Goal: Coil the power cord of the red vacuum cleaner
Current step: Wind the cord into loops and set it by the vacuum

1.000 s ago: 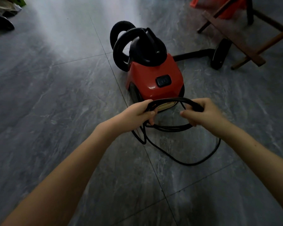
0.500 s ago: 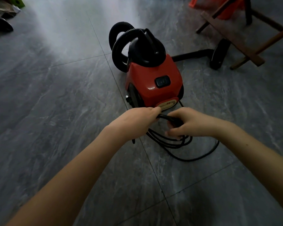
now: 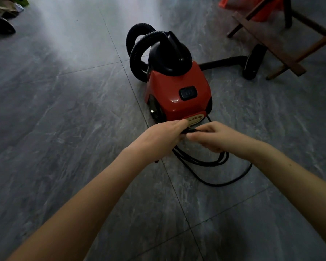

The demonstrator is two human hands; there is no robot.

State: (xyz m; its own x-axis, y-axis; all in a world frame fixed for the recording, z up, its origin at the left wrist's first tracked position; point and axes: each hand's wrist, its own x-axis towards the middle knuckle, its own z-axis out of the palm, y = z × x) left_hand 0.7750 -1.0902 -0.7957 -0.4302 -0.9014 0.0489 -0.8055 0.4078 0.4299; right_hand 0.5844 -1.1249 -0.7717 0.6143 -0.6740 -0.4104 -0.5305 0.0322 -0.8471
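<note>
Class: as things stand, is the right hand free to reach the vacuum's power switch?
Probably not yet: the right hand grips the cord, though the path to the switch looks open.

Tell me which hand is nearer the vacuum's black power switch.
Left, narrowly. The left hand sits just below the red vacuum's near face, under the switch; the right hand is lower and off to the right.

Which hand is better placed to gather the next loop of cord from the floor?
Right hand: the slack power cord trails on its side, while the left hand grips the gathered coils.
</note>
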